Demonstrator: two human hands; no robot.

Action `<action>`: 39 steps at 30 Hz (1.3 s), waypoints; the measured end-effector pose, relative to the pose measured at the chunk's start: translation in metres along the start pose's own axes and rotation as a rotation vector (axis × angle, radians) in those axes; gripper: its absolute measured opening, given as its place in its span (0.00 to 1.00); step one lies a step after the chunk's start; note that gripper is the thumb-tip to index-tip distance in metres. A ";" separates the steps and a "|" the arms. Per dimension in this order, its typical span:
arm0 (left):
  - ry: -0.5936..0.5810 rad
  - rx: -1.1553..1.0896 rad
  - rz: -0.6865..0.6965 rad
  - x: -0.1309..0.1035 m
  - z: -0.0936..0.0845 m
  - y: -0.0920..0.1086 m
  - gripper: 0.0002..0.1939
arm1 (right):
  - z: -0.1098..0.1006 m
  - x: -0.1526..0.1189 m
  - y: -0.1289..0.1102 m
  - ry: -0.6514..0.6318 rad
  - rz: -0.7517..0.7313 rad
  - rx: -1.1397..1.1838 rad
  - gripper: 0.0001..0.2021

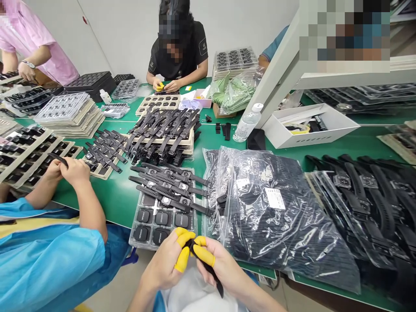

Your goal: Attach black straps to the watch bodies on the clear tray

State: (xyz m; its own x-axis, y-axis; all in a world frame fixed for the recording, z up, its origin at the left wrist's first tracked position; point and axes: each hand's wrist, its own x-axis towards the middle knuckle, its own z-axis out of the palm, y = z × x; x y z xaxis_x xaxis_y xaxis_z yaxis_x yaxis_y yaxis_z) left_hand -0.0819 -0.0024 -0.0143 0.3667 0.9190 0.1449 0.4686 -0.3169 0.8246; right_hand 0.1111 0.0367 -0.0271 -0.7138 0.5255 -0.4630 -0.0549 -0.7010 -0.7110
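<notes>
My left hand and my right hand meet low in the middle of the head view, yellow finger cots on several fingertips. Between them they pinch a black watch strap, its free end hanging down to the right below my right hand. Fingers cover the strap's upper end, so I cannot see whether a watch case is joined to it. Just beyond my hands lies a clear plastic tray with black square watch cases in its pockets. Watches with black straps lie across the tray's far part.
A large clear bag of black straps lies right of the tray. Behind stand stacked trays of watches, a water bottle and a white box. A co-worker in blue sits close on the left; another works across the table.
</notes>
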 end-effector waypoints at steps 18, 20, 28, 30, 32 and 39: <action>-0.017 0.285 0.014 0.002 0.000 0.004 0.21 | 0.000 0.003 0.002 0.035 0.011 0.108 0.27; -0.038 0.292 0.004 0.002 -0.002 0.006 0.20 | 0.000 0.003 0.000 0.034 0.021 0.079 0.28; -0.001 -0.049 -0.023 0.004 -0.002 0.005 0.18 | -0.001 0.000 0.003 0.006 -0.063 -0.079 0.30; 0.014 -0.107 -0.036 0.004 0.001 0.004 0.17 | -0.001 0.000 0.004 0.002 -0.073 -0.083 0.29; 0.025 -0.129 -0.029 0.004 0.003 0.004 0.18 | 0.000 -0.001 0.004 0.005 -0.071 -0.056 0.29; 0.052 0.093 0.018 0.005 0.004 0.004 0.21 | 0.002 0.000 0.000 0.064 -0.008 0.116 0.28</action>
State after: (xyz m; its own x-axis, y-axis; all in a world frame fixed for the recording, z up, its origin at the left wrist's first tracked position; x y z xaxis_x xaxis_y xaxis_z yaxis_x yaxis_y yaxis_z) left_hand -0.0754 -0.0002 -0.0124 0.3347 0.9231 0.1895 0.5355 -0.3518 0.7678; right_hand 0.1097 0.0365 -0.0262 -0.6674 0.5586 -0.4925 -0.1437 -0.7455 -0.6508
